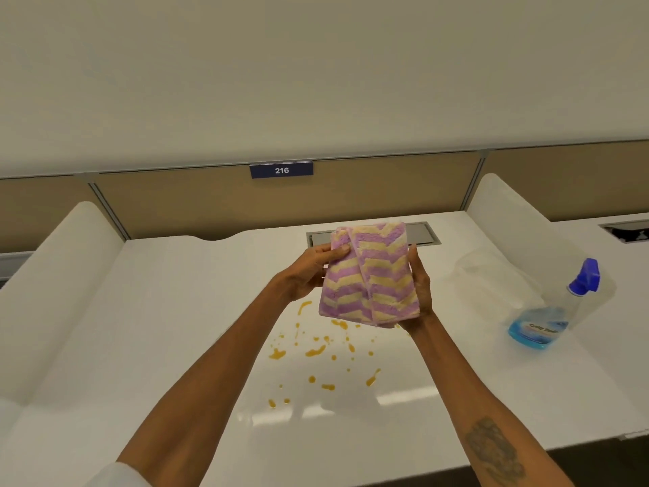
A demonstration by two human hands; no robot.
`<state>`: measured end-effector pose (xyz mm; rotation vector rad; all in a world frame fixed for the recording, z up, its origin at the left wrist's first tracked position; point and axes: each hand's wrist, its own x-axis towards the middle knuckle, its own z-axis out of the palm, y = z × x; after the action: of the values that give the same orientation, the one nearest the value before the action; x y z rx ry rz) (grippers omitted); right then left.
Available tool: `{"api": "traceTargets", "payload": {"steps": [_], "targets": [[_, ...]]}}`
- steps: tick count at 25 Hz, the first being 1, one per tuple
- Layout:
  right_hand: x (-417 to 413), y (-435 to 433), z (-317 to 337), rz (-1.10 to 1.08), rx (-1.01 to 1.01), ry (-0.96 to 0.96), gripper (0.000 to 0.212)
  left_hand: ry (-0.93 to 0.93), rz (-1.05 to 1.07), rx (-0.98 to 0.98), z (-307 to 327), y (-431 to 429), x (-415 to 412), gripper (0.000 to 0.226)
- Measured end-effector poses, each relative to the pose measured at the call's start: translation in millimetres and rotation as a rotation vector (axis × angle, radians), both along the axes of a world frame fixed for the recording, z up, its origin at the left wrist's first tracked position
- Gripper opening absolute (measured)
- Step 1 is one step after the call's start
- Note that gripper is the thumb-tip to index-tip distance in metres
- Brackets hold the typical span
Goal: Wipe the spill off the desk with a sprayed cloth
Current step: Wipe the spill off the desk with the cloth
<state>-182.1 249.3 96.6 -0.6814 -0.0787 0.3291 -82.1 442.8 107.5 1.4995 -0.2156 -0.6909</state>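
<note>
A folded cloth point(368, 272) with purple and cream zigzag stripes is held up above the white desk point(175, 328). My left hand point(309, 272) grips its left edge, thumb on the front. My right hand point(419, 286) holds its right edge and lower corner. Below the cloth, orange-yellow drops and streaks of the spill point(316, 349) are scattered over the middle of the desk. A clear spray bottle point(555, 311) with blue liquid and a blue trigger head stands on the desk to the right, apart from both hands.
A metal cable hatch point(421, 233) lies in the desk behind the cloth. White curved dividers point(70, 247) rise at the left and right sides. A tan partition with a blue "216" plate point(281, 170) closes the back. The desk's front edge runs at lower right.
</note>
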Motion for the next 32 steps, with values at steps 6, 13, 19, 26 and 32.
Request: {"api": "traceTargets", "payload": {"steps": [6, 13, 19, 26, 32], "targets": [[-2.9, 5.4, -50.0, -0.043, -0.055, 0.223, 0.06, 0.05, -0.016, 0.129, -38.7, 9.1, -8.1, 0.035], [-25.3, -3.9, -106.7, -0.307, 0.037, 0.373, 0.049, -0.213, 0.21, 0.414, -93.8, 73.6, -30.0, 0.037], [-50.3, -28.0, -150.7, -0.595, -0.022, 0.436, 0.046, -0.451, 0.185, 0.96, -169.6, 141.8, -58.4, 0.055], [-58.5, -45.5, -150.4, -1.066, -0.52, 0.642, 0.048, -0.488, 0.229, 1.264, -218.1, 156.8, -67.9, 0.064], [-7.5, -53.4, -166.9, -0.983, -1.351, 0.571, 0.057, -0.406, 0.279, 1.235, -251.4, 150.4, -62.8, 0.062]]}}
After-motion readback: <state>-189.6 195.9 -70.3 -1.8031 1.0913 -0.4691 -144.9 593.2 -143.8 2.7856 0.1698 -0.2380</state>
